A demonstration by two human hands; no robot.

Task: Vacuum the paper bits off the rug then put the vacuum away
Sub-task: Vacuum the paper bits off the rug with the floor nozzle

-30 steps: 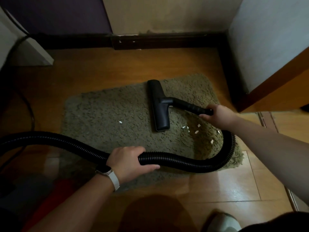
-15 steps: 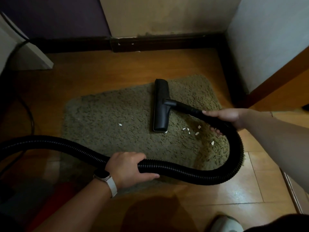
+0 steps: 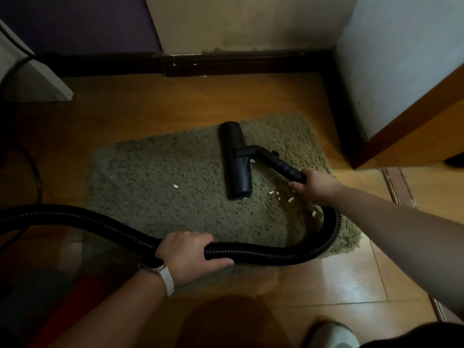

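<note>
Orange-brown wooden floor [image 3: 175, 104] carries an olive-green shaggy rug [image 3: 175, 177] at frame centre. Black ribbed vacuum hose [image 3: 263, 252] runs from the left edge along the rug's lower border, curving up at right. Black oblong floor nozzle [image 3: 237, 167] sits on the rug, upper centre. Left hand [image 3: 190, 254], lower centre, grips the hose. Right hand [image 3: 316, 184], centre right, grips the black rigid handle tube [image 3: 283, 167]. White paper bits [image 3: 278, 194] lie on the rug right of the nozzle.
</note>
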